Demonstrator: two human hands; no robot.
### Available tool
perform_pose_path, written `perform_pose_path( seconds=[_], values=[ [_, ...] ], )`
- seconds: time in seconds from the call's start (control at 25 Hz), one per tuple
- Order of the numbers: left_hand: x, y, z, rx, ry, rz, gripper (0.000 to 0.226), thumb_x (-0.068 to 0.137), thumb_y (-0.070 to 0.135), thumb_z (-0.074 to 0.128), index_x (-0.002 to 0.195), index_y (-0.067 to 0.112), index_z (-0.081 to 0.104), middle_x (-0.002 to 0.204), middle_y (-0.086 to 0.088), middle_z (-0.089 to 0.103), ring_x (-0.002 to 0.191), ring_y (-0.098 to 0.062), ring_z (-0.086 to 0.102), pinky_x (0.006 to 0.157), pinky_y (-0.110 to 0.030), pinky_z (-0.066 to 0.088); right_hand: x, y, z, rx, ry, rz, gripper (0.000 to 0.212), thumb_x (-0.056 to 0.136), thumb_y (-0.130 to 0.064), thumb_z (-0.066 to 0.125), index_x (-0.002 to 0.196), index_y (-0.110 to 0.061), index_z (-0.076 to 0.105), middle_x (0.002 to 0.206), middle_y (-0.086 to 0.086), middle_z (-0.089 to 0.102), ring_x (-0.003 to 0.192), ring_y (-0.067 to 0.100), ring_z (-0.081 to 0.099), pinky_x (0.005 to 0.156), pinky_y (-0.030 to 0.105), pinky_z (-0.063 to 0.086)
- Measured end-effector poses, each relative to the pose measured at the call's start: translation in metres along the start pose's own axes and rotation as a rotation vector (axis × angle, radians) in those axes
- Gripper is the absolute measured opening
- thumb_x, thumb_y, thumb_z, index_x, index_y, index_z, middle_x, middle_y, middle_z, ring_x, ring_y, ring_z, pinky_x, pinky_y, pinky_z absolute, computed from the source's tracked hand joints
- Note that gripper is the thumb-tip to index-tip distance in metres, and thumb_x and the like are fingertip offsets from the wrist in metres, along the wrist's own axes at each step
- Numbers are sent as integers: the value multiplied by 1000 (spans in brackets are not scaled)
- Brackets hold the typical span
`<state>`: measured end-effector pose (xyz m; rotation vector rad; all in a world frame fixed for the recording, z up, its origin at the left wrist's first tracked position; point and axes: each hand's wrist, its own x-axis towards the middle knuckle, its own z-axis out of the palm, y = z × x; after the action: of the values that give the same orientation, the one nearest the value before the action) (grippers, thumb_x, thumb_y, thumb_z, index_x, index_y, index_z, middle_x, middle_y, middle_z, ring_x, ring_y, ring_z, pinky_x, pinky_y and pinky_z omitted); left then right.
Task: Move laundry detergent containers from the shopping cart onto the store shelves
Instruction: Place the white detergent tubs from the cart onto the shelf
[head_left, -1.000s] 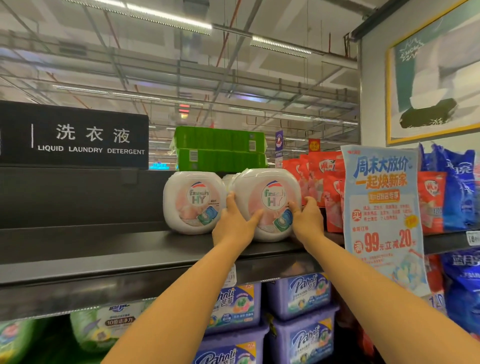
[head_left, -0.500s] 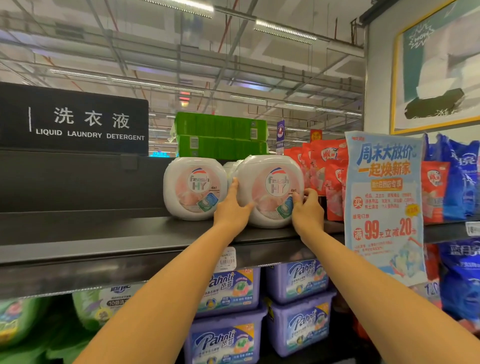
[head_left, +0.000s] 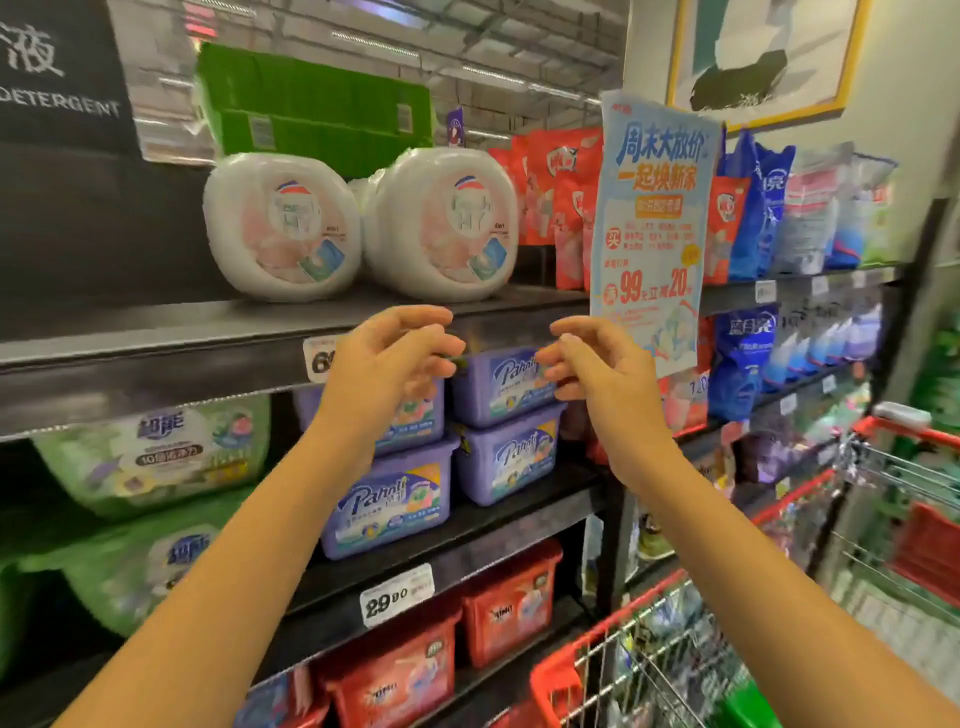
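- Our dark top shelf carries two white detergent tubs, side by side.
- Just below its edge our left hand and right hand hover empty, fingers loosely curled.
- Red cart below it, contents blurred.

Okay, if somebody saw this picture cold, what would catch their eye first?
The left hand and right hand hover empty mid-frame at the edge of the top shelf. Above them a white detergent tub stands beside its twin, with a pale blue sale poster hanging to the right.
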<state>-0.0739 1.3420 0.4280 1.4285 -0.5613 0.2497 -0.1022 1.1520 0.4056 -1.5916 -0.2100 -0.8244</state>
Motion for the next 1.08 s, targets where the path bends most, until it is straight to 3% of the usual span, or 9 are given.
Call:
perform_pose_path(
  seconds=[0.16, 0.48, 0.76, 0.84, 1.08],
  values=[
    [-97, -70, 12, -47, -113, -280, 19, 94, 6, 52, 93, 19, 66, 69, 8, 73, 57, 1, 61, 54, -12, 48, -132, 19, -58, -41, 40, 257, 21, 97, -5, 49, 88, -15, 65, 66, -1, 69, 53, 8, 58, 51, 17, 46],
    [-268, -163, 84, -96, -421, -709, 22, 94, 2, 51, 95, 14, 68, 72, 5, 72, 60, 1, 61, 52, -10, 48, -365, 27, -164, -177, 534, 700, 17, 94, -4, 52, 87, -11, 65, 62, 1, 68, 50, 9, 56, 49, 14, 46],
    [-376, -170, 187, -98, -696, -873, 23, 95, -1, 49, 92, 14, 65, 67, 4, 72, 56, -3, 61, 49, -12, 46, -500, 2, -249, -216, 877, 922, 14, 95, -4, 51, 97, -2, 65, 74, 7, 68, 54, 7, 58, 53, 18, 46],
    [-397, -168, 227, -78, -751, -907, 21, 94, -2, 49, 93, 12, 65, 62, 4, 69, 51, -3, 56, 43, -11, 41, -520, -7, -280, -240, 906, 960, 14, 95, -6, 52, 94, -5, 66, 72, 4, 70, 55, 6, 59, 53, 18, 48],
    [-435, -154, 345, -108, -690, -878, 24, 92, -2, 52, 90, 16, 68, 69, 6, 73, 60, 1, 62, 55, -10, 49, -532, -22, -399, -293, 884, 1008, 20, 95, -3, 50, 90, -13, 67, 71, 1, 71, 58, 6, 61, 54, 16, 49]
  ],
)
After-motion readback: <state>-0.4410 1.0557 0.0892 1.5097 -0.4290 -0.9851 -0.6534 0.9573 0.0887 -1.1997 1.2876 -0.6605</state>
